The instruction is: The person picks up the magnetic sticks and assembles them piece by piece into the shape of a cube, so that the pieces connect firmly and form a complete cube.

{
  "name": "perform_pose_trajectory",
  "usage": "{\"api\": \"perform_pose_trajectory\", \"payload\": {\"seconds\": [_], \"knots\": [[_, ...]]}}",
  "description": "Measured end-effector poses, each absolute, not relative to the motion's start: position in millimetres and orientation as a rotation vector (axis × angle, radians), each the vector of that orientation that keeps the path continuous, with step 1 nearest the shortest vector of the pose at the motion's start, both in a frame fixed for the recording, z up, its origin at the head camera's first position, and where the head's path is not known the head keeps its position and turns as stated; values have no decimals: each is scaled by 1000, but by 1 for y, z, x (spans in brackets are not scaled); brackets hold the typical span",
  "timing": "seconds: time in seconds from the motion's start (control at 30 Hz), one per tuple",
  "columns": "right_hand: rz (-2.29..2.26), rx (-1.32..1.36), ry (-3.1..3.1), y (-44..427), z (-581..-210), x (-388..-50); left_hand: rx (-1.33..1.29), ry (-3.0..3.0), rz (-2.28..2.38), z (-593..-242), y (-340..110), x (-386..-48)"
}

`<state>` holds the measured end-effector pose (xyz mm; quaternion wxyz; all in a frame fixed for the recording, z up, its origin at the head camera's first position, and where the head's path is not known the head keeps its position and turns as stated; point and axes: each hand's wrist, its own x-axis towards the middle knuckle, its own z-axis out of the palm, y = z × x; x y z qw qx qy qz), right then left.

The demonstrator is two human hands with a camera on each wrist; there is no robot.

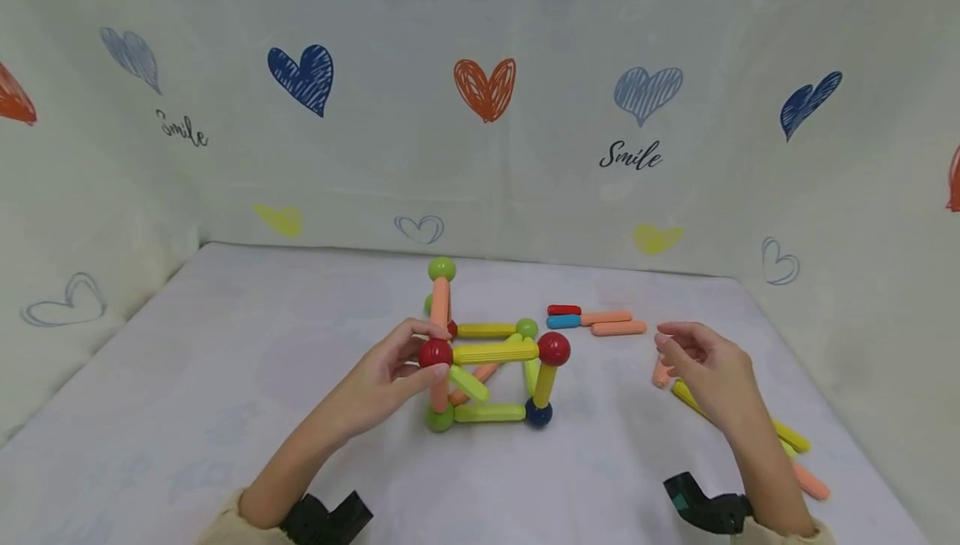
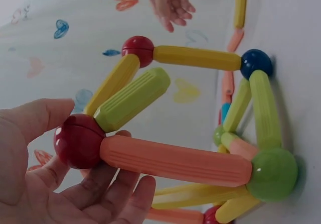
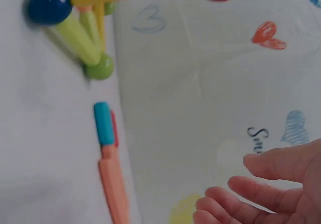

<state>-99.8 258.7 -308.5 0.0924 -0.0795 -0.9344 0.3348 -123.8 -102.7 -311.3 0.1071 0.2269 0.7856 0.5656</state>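
Note:
My left hand (image 1: 390, 374) pinches a red ball (image 2: 83, 141) at an upper corner of a frame built from coloured rods and balls. From that ball run a yellow rod (image 1: 495, 352), an orange rod (image 2: 175, 159) and a short green rod (image 2: 133, 98) whose far end is free. The yellow rod reaches a second red ball (image 1: 554, 349), which stands above a dark blue ball (image 1: 538, 412). A green ball (image 2: 273, 174) forms a lower corner on the table. My right hand (image 1: 708, 370) hovers over loose rods at the right, fingers loosely bent, holding nothing.
Red, blue and orange rods (image 1: 618, 328) lie behind the frame to the right. Under and beside the right hand are more loose rods, including a yellow rod (image 1: 791, 437) and an orange rod (image 1: 812, 481). A white cloth (image 1: 487, 170) printed with hearts hangs behind the table.

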Motion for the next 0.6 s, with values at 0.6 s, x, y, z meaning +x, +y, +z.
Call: {"api": "perform_pose_trajectory", "payload": {"seconds": [0.6], "knots": [[936,-545,-3120,286,-359,-121,766,2367,1693,-319,-100,-126]]}}
